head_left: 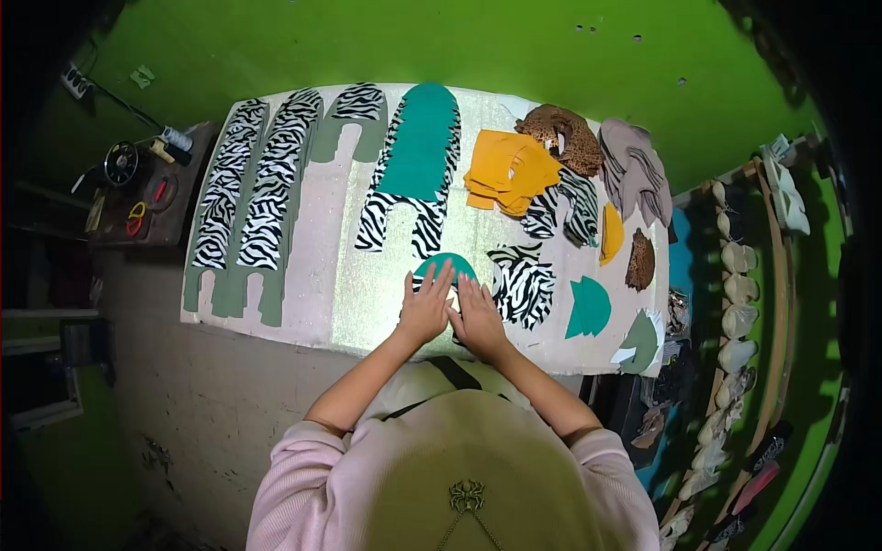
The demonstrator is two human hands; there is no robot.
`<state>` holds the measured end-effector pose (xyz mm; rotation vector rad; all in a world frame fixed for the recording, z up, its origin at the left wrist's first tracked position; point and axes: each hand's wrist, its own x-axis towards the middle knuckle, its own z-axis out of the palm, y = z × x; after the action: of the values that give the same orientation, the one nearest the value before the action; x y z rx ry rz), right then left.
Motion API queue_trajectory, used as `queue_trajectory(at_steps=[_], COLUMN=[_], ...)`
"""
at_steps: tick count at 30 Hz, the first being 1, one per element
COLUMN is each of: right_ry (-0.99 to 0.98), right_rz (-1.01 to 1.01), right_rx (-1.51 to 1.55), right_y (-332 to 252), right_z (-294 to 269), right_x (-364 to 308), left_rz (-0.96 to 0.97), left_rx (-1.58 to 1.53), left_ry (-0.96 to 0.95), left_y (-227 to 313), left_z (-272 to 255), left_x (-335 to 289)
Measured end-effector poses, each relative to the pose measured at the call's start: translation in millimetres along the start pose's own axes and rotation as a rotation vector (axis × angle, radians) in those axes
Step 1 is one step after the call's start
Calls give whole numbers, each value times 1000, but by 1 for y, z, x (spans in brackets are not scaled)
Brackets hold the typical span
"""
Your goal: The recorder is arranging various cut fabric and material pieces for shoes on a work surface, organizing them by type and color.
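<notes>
Both hands lie close together at the table's near edge, fingers stretched out and palms down. Under the fingertips is a rounded teal piece [439, 264], with a bit of black-and-white zebra print showing below it. My left hand [426, 305] rests on its left part and my right hand [479, 314] on its right part. Most of what is under the palms is hidden. Right of my right hand lie zebra-print pieces [525, 292]. Beyond my hands, a long teal piece [420, 147] lies on a zebra-print one with two legs [428, 225].
Green and zebra strips [271, 207] cover the table's left side. Yellow pieces [508, 170], leopard-print pieces [562, 136] and mauve pieces [634, 165] are piled at the back right. A sewing machine handwheel [121, 163] stands left. Shoe lasts [738, 321] line a rack at right.
</notes>
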<state>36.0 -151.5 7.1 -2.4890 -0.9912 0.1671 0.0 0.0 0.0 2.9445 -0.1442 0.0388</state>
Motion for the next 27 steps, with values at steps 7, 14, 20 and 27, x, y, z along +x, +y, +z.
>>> queue_trajectory(at_steps=[7, 14, 20, 27], right_ry=[3, 0, 28, -85], right_rz=[1, 29, 19, -12], right_rx=[-31, -16, -33, -25], right_y=[-1, -5, -3, 6], right_z=[-1, -4, 0, -19], right_x=[11, 2, 0, 7], left_rz=[108, 43, 276, 372], left_rx=[-85, -139, -149, -179], left_ry=[62, 4, 4, -101], left_y=[-25, -53, -38, -44], left_z=[1, -14, -15, 1], left_x=[5, -21, 4, 17])
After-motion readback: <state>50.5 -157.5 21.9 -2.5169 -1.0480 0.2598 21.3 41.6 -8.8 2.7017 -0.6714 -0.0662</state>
